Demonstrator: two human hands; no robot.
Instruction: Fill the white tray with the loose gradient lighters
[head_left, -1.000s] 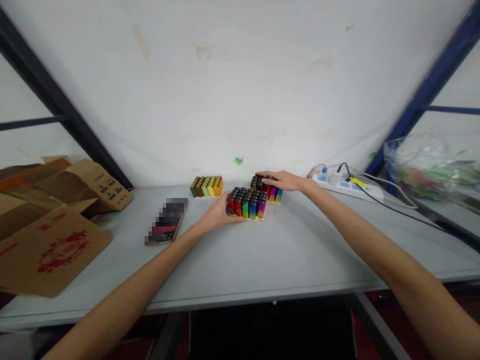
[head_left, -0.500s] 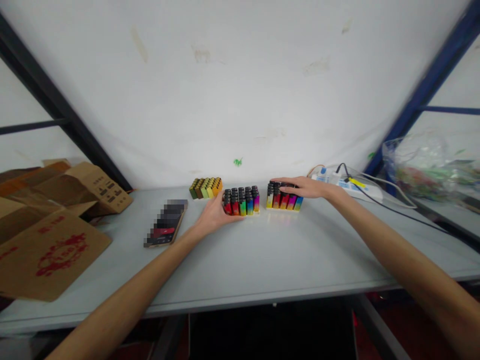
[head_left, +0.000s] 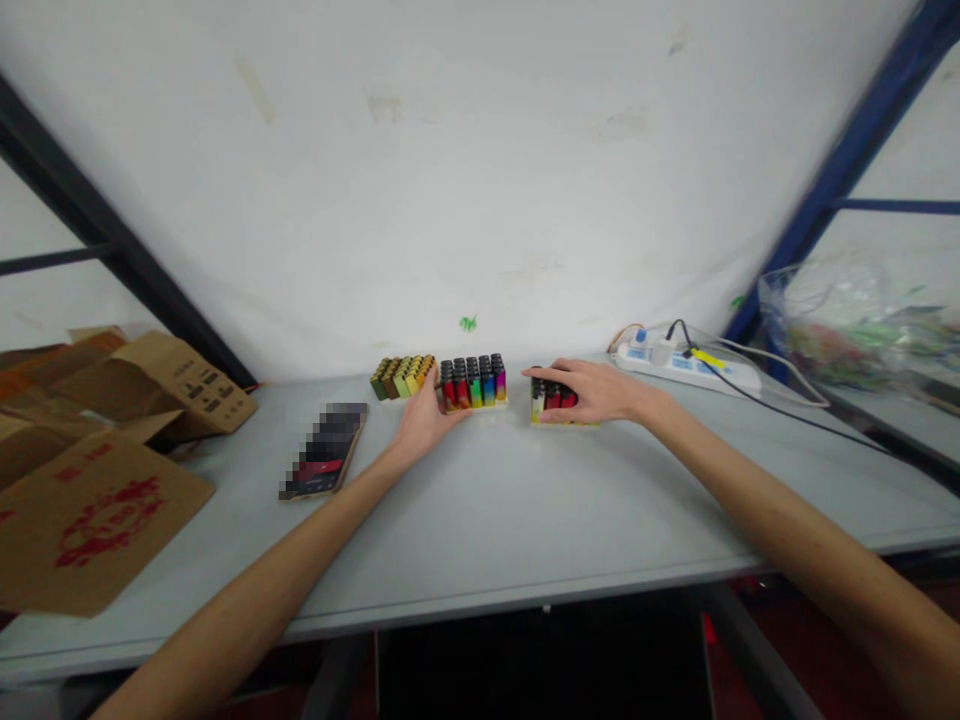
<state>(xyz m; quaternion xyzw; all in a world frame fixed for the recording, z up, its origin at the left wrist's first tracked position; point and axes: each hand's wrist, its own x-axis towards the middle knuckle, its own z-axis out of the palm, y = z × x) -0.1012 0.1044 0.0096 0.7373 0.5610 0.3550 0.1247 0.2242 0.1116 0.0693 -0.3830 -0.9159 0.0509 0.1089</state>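
My left hand [head_left: 426,418] is at the left side of a tray of rainbow lighters [head_left: 474,383], thumb along its front edge and fingers partly hidden behind. Just left of that stands a tray of green and yellow lighters [head_left: 402,377], close against the rainbow one. Over another tray of coloured lighters [head_left: 547,398], my right hand [head_left: 589,390] is curled, with the thumb across the front and the fingers over the top. A gap separates this right tray from the middle one.
On the grey table [head_left: 480,520] a phone [head_left: 326,452] lies left of the lighters. Open cardboard boxes [head_left: 112,510] fill the left end. At the right are a power strip [head_left: 686,365] with cables and a clear plastic bag [head_left: 840,310]. A white wall stands behind.
The middle tray has shifted back and left, up beside the green and yellow one, with my left hand on it. My right hand has closed further round the right tray, its thumb now in front.
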